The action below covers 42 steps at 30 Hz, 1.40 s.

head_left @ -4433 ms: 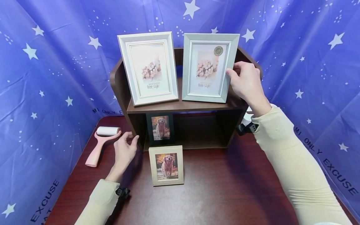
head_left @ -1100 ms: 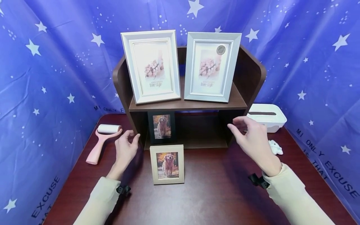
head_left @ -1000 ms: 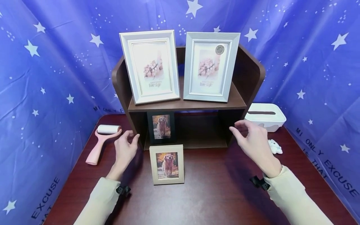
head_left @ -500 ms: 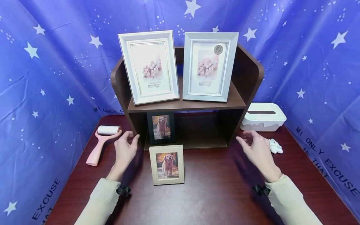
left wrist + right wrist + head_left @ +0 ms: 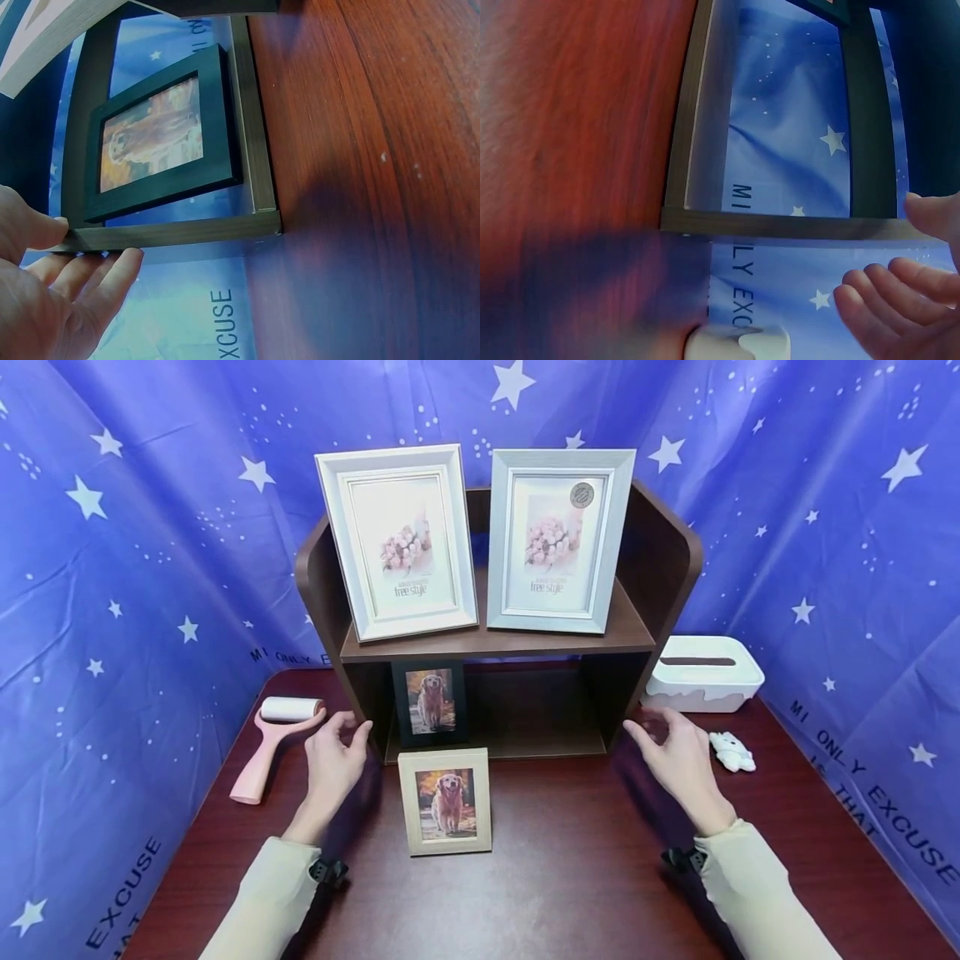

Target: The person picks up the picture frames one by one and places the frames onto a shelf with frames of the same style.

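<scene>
A dark brown two-level shelf (image 5: 495,647) stands on the table. My left hand (image 5: 333,764) pinches its left side panel, thumb inside and fingers outside in the left wrist view, where the panel (image 5: 165,235) runs across. By the right side panel (image 5: 780,225), my right hand (image 5: 678,764) has its thumb at the edge and its relaxed fingers apart from the outer face. A white frame (image 5: 405,539) and a grey frame (image 5: 551,552) lean on the upper level. Below, at the left, is a black frame (image 5: 431,702); a beige frame (image 5: 447,806) stands in front.
Left of the shelf lies a pink-handled roller (image 5: 262,760). On the right are a white tissue box (image 5: 701,693) and a small white figure (image 5: 731,752). Blue curtains (image 5: 150,610) with stars surround the dark red table (image 5: 555,868).
My right hand, which held the grey frame's right edge, has let go and come down beside the shelf's right side panel. My left hand stays at the left panel.
</scene>
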{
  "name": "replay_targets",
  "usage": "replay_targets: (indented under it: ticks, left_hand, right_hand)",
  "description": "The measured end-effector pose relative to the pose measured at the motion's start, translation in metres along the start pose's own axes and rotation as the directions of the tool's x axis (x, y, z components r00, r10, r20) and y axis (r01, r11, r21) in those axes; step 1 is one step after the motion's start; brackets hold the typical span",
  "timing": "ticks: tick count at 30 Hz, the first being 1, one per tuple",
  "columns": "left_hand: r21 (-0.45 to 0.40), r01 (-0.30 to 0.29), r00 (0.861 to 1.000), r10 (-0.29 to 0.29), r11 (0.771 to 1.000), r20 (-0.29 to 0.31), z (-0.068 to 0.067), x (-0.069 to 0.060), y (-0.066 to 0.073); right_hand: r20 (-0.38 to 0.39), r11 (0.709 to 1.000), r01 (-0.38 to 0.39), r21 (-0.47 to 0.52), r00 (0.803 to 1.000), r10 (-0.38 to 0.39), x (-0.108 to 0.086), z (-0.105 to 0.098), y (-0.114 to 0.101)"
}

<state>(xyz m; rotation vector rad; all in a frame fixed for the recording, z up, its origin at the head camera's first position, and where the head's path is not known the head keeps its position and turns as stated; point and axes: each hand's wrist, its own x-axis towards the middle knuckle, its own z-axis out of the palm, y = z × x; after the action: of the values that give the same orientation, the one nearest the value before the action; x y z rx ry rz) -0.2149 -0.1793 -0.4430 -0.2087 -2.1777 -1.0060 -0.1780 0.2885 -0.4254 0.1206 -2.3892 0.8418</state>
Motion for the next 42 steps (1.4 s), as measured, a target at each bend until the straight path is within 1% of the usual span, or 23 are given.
replay_targets:
  ticks: [4,11,19,24,32,38,42]
  left_hand:
    - [0.006,0.009,1.0,-0.009,1.0,0.0,-0.001,-0.001,-0.001]
    - [0.004,0.008,1.0,-0.008,1.0,0.015,-0.001,-0.001,-0.002]
    - [-0.003,0.011,1.0,-0.011,1.0,0.026,-0.001,0.0,-0.002]
    - [-0.008,0.025,0.999,-0.025,1.0,0.045,-0.005,-0.001,-0.003]
    - [0.002,0.058,0.991,-0.058,0.998,0.122,-0.015,-0.013,-0.003]
    - [0.015,0.049,0.986,-0.051,0.999,0.156,-0.025,-0.024,0.0]
    - [0.029,0.057,0.98,-0.061,0.998,0.188,-0.032,-0.032,0.004]
  right_hand:
    - [-0.043,1.0,0.001,0.022,0.999,0.0,0.007,0.006,-0.004]
    - [-0.092,0.999,0.041,0.026,0.995,-0.038,0.013,0.011,-0.005]
    - [-0.109,0.998,0.068,0.011,0.992,-0.066,0.018,0.012,-0.003]
    - [-0.119,0.997,0.08,-0.001,0.99,-0.08,0.018,0.011,-0.003]
    - [-0.131,0.997,0.08,-0.006,0.988,-0.08,0.017,0.012,-0.004]
    - [-0.129,0.996,0.085,-0.01,0.988,-0.086,0.017,0.012,-0.005]
    - [-0.127,0.996,0.085,-0.006,0.988,-0.085,0.018,0.012,-0.005]
